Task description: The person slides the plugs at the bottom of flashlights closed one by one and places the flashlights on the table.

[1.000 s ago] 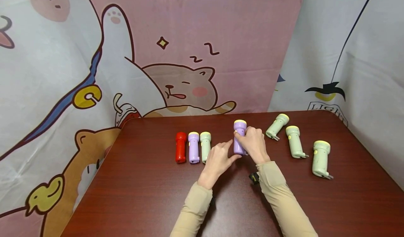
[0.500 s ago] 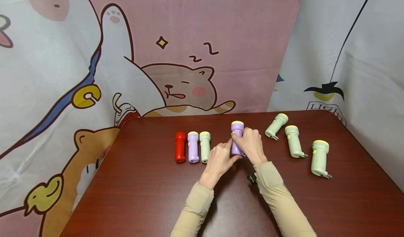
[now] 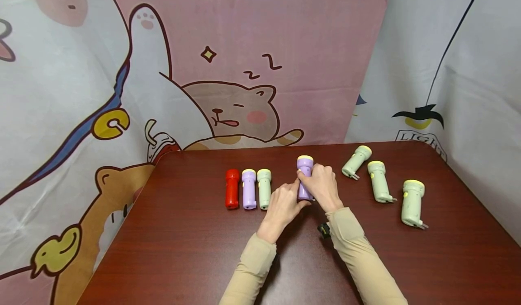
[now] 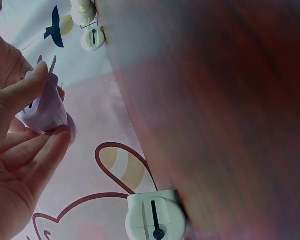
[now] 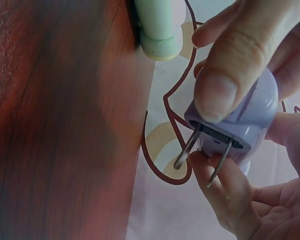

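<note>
In the head view, a purple flashlight with a yellow rim lies between both hands, lens end away from the person. My right hand grips its body from the right. Thumb and fingers of my left hand pinch its lower part from the left. The right wrist view shows the right thumb on the purple flashlight near two metal prongs standing out from its base. In the left wrist view, the left thumb lies by the prongs of the purple flashlight, fingers on the other side.
Left of the hands, a red flashlight, a purple one and a pale green one lie side by side. Three pale green flashlights with prongs out lie at the right. A printed cloth hangs behind the table.
The held purple flashlight has moved slightly left with my right hand, closer to my left hand, whose fingers now meet it. The other flashlights have kept their places on the table.
</note>
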A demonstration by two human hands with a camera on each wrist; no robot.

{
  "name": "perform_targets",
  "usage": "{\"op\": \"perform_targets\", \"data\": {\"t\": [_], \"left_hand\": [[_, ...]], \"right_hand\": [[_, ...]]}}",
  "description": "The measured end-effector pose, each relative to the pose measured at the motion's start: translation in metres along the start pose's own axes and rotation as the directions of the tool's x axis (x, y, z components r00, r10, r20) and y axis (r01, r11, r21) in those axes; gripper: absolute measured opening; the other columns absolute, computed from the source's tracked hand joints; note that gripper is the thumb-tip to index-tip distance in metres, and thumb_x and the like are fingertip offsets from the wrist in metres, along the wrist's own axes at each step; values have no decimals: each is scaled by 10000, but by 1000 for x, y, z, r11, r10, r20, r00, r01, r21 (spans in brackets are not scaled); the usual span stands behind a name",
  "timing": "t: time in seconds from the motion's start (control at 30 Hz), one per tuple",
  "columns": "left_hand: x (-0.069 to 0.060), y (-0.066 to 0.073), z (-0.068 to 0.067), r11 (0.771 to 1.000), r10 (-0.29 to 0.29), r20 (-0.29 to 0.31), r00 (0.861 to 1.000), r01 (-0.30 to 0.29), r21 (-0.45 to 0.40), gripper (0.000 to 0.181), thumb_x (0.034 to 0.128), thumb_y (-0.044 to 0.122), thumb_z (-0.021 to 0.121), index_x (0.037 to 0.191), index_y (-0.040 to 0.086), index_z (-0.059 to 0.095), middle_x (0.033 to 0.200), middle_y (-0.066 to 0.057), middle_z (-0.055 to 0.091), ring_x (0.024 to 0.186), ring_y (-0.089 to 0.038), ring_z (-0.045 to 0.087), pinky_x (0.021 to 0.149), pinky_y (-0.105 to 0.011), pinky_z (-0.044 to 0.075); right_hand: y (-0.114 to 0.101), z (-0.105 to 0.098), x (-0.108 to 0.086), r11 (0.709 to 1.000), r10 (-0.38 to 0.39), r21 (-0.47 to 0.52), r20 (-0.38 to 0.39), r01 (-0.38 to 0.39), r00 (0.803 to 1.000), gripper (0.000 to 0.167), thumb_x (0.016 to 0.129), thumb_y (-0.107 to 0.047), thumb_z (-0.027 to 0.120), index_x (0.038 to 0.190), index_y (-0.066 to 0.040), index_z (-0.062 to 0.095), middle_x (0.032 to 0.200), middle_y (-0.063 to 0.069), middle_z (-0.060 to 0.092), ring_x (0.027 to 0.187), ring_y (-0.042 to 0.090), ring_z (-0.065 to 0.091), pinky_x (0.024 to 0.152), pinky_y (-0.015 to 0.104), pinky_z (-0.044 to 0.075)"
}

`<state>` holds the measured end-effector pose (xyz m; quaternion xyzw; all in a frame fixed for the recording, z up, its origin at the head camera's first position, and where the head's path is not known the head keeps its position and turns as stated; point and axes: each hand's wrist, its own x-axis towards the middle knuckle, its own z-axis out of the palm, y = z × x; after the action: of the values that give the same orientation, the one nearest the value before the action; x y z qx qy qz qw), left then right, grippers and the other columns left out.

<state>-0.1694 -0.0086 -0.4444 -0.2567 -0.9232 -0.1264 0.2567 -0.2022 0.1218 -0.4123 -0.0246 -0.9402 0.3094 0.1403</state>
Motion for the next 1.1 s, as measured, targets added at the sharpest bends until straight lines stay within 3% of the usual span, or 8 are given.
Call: {"op": "perform_targets", "data": {"t": [1.1], "left_hand": [[0, 0, -1, 1000, -2, -14, 1000, 2, -24, 639, 727, 350, 807, 1227, 14, 596, 767, -52, 705, 646, -172, 666, 565, -273, 508]], "right_hand": [[-3, 1, 1, 1000, -9, 15, -3, 9, 1000, 406, 807, -363, 673, 751, 36, 618, 658, 175, 608, 555, 302, 604, 470, 370, 441]]}}
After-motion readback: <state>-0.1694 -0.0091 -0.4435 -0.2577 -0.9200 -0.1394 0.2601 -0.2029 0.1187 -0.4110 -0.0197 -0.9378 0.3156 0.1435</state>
